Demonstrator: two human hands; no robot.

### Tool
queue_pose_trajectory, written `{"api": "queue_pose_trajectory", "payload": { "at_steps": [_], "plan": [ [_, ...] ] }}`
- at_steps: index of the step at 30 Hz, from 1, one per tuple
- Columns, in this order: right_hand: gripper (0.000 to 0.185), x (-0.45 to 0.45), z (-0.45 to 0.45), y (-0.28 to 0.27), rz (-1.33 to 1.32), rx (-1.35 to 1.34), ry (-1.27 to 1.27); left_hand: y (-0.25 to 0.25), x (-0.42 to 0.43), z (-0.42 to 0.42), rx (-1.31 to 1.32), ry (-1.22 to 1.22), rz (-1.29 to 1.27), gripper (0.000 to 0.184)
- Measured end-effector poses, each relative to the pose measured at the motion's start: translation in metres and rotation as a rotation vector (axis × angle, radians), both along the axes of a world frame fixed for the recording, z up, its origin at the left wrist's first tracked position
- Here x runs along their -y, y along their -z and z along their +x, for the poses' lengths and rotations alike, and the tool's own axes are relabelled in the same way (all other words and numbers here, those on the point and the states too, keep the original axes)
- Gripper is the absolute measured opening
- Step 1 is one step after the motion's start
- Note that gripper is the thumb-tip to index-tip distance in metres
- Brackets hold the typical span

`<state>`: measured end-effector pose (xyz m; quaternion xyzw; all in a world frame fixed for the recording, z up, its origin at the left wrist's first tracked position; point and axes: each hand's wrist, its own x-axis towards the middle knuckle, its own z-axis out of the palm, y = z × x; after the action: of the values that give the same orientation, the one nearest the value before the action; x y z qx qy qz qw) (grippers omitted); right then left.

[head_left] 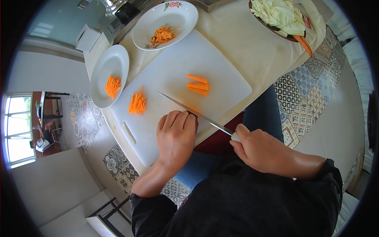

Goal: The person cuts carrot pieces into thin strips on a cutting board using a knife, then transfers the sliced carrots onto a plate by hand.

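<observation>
My right hand [258,148] is wrapped round the pale handle of a kitchen knife [199,114], whose long blade slants across the white cutting board [173,65]. With curled fingers, my left hand [175,132] presses down beside the blade. An orange piece of carrot [193,109] shows at the blade by those fingertips; the rest of it is hidden. Several thick carrot sticks [198,85] lie farther up the board. To the left sits a small heap of thin carrot strips [137,102].
Beyond the board stand a flowered bowl [191,17] with shredded carrot [163,34] and a white oval plate [100,73] with carrot strips [113,87]. Cabbage [280,17] and whole carrots [304,45] are at the far right. A person [42,143] sits in the distance.
</observation>
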<state>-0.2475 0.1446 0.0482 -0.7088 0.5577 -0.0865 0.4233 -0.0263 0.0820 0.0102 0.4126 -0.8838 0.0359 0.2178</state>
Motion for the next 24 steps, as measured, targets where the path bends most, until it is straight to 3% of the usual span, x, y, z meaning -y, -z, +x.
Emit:
{"api": "queue_pose_trajectory", "payload": {
  "at_steps": [24],
  "plan": [
    [0.031,0.025,0.020,0.014,-0.013,0.008,0.008,-0.002,-0.001,-0.003,-0.008,-0.011,0.021,0.016]
  ]
}}
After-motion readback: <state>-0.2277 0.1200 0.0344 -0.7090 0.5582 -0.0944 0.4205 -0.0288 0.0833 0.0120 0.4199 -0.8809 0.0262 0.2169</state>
